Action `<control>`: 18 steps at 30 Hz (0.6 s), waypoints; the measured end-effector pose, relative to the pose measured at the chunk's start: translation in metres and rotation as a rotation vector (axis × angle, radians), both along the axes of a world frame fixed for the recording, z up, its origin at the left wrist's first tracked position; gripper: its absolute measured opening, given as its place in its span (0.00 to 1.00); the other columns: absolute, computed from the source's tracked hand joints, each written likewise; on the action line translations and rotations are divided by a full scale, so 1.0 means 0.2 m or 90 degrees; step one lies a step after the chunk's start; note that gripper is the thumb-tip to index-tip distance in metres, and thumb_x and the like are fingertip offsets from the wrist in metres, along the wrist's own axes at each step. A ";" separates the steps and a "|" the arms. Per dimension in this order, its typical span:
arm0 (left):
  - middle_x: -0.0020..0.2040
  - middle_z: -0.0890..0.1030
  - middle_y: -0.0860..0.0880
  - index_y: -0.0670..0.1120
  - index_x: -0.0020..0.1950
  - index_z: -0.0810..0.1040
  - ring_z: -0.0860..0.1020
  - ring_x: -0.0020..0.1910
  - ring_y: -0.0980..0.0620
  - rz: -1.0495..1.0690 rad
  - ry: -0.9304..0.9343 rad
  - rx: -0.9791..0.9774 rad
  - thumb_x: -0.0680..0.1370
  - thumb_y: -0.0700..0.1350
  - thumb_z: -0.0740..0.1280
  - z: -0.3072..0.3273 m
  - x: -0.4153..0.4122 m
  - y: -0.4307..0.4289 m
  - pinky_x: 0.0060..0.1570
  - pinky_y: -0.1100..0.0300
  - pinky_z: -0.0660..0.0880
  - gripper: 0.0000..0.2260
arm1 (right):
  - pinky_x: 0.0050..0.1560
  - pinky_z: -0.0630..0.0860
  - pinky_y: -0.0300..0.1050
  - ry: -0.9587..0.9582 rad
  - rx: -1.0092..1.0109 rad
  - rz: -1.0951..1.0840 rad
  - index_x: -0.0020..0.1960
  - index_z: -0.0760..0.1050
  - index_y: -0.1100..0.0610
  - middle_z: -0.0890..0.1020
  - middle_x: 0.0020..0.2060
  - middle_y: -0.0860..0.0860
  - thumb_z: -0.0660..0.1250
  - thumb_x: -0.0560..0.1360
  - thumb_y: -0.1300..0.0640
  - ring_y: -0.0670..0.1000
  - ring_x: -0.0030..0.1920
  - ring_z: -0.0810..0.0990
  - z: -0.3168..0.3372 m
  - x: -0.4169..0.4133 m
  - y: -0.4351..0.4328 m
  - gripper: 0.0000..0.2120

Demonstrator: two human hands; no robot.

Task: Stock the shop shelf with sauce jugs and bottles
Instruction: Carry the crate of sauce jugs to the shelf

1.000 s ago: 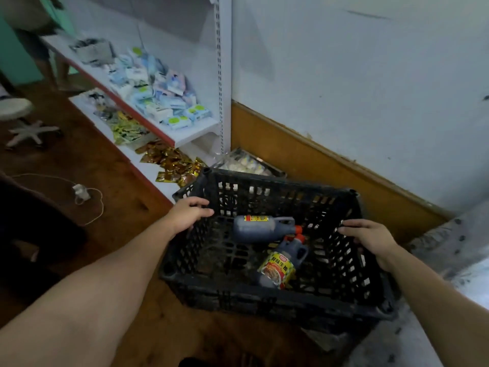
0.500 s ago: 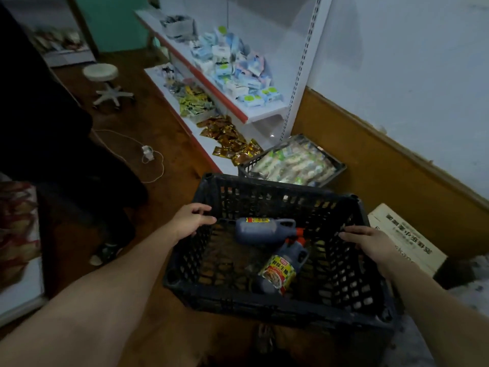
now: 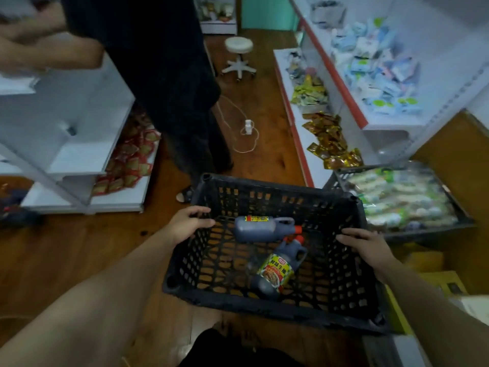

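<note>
Left hand (image 3: 189,225) curled over left rim of black plastic crate (image 3: 267,308), right hand (image 3: 366,246) gripping right rim. Two dark sauce jugs lie on their sides inside: one (image 3: 260,229) toward far wall, yellow-labelled jug (image 3: 276,270) nearer, red caps nearly touching. White shelf (image 3: 381,123) beyond holds packets.
</note>
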State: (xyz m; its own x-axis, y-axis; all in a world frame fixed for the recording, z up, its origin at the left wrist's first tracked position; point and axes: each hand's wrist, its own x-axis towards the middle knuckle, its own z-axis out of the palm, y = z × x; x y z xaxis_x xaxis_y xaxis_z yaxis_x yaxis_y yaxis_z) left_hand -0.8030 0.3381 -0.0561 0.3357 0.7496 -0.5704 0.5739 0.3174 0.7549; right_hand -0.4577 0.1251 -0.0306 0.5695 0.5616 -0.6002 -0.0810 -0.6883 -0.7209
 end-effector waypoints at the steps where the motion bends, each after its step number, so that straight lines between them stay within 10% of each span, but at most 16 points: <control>1: 0.69 0.71 0.49 0.53 0.63 0.77 0.70 0.64 0.49 0.033 -0.002 0.002 0.74 0.49 0.73 -0.01 -0.07 -0.01 0.53 0.56 0.70 0.18 | 0.54 0.75 0.52 -0.004 0.002 0.027 0.55 0.80 0.55 0.81 0.56 0.55 0.75 0.70 0.56 0.56 0.54 0.79 -0.01 -0.02 0.06 0.14; 18: 0.68 0.74 0.48 0.55 0.56 0.79 0.74 0.64 0.46 0.449 -0.041 0.018 0.73 0.48 0.73 -0.11 -1.30 -0.10 0.49 0.55 0.72 0.12 | 0.62 0.73 0.56 -0.050 -0.040 0.428 0.56 0.79 0.49 0.77 0.60 0.50 0.74 0.72 0.51 0.55 0.55 0.75 -0.03 -1.02 1.19 0.13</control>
State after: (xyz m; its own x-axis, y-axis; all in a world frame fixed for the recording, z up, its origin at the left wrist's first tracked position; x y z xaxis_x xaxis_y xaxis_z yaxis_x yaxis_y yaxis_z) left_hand -1.0636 0.3174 -0.0786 -0.2037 0.8151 -0.5423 0.1932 0.5765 0.7939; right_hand -0.6613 0.3632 -0.0360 0.1523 0.7741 -0.6145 0.4300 -0.6117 -0.6640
